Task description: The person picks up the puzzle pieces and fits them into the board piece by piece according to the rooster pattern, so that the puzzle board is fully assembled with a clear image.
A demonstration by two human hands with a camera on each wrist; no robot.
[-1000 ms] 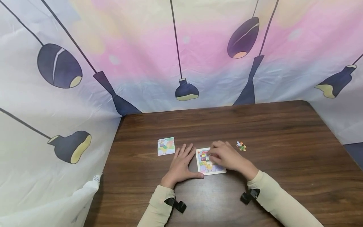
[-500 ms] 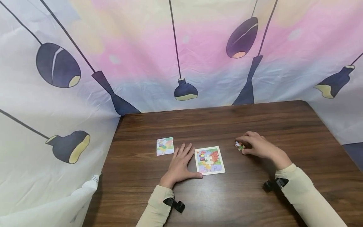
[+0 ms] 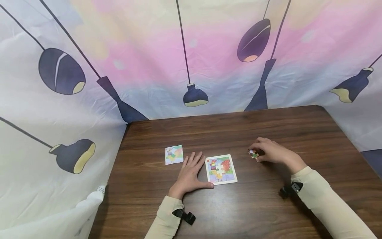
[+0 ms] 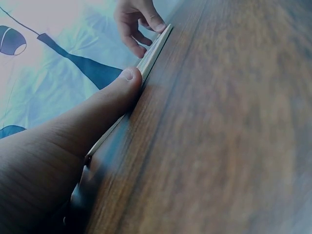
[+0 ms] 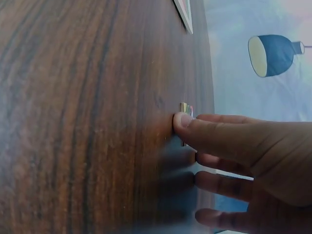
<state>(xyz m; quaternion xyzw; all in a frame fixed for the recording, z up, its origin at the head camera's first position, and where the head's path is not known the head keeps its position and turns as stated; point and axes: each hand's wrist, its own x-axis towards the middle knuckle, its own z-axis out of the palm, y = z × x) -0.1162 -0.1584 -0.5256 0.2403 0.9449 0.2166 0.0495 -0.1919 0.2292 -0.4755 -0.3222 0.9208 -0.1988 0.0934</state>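
My left hand lies spread on the table, its fingers along the left side of a square jigsaw puzzle with a white frame. Its thumb touches the lower left corner of the frame. The puzzle shows a colourful rooster, and a pale cross-shaped gap lies in its middle. Off to the right, my right hand pinches a small puzzle piece between thumb and fingers at the tabletop. In the right wrist view a green and red edge of the puzzle piece shows past the thumb; the rest is hidden.
A square picture card with a similar rooster lies left of the puzzle, beyond my left hand. The brown wooden table meets a pastel curtain printed with hanging lamps at its back and left.
My right hand has left the puzzle and moved right to the loose piece, then closed thumb and fingers on it. The left hand has stayed in place.
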